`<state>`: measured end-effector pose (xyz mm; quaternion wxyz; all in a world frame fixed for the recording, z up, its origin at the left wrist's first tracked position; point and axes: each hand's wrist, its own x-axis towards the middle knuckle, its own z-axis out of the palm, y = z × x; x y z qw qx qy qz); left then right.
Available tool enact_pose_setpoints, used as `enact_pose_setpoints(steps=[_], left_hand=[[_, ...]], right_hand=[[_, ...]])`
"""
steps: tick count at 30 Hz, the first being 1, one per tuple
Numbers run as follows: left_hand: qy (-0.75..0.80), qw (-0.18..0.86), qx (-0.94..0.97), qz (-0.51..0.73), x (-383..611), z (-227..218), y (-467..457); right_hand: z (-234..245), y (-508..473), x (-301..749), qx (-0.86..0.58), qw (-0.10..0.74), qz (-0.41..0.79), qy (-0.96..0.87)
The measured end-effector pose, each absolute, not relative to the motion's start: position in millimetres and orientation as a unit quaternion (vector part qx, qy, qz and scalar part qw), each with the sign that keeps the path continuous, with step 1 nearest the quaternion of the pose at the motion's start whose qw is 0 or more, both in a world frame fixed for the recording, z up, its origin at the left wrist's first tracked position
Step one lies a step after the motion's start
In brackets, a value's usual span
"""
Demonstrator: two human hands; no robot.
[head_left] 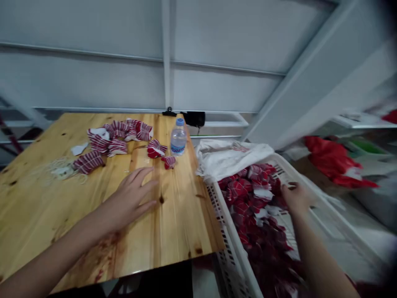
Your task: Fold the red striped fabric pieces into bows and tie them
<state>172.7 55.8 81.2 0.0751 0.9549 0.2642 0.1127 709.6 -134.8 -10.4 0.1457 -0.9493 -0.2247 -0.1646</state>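
My left hand (133, 196) hovers over or rests on the wooden table (173, 231), fingers spread and nothing in them. Just beyond its fingertips lie two small red-and-white striped pieces that look like folded socks, one larger (156, 148) and one smaller (169, 162). Over the plastic crate on the right, my right hand (296, 198) has its fingers bent against a dark red sock (279, 192) at the pile's edge; blur softens the grip. Many similar red socks (245, 203) fill the white crate (231, 227).
A water bottle (179, 138) stands near the table's right edge. Striped sock bundles (118, 138) and loose white string (63, 170) lie at the left. White cloth (231, 157) drapes the crate's far end. A red bag (335, 161) is at right.
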Motion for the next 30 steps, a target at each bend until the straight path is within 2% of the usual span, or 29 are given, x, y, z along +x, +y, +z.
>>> enact_pose_setpoints(steps=[4,8,11,16,20,24,30], left_hand=[[0.308,0.076,0.943,0.102,143.6,73.7,62.7],[0.349,0.08,0.926,0.118,113.1,64.8,63.9],[0.378,0.068,0.915,0.125,86.2,60.3,61.3],[0.425,0.06,0.894,0.128,30.0,55.5,56.0],[0.475,0.071,0.867,0.134,-21.4,46.6,58.6],[0.523,0.064,0.838,0.141,-59.5,29.5,63.2],[0.528,0.074,0.825,0.189,-67.4,13.3,58.4]], right_hand=[[50.7,-90.0,655.2,-0.892,0.216,-0.212,-0.335],[95.6,-23.8,538.7,-0.77,0.265,-0.168,-0.556],[94.3,31.4,451.0,-0.714,0.158,-0.06,-0.68],[56.9,101.8,375.3,-0.724,0.016,0.005,-0.689],[42.2,110.4,368.1,-0.733,-0.023,0.011,-0.68],[43.9,91.4,373.3,-0.713,0.022,0.063,-0.698],[35.1,73.0,371.5,-0.672,0.198,0.226,-0.677]])
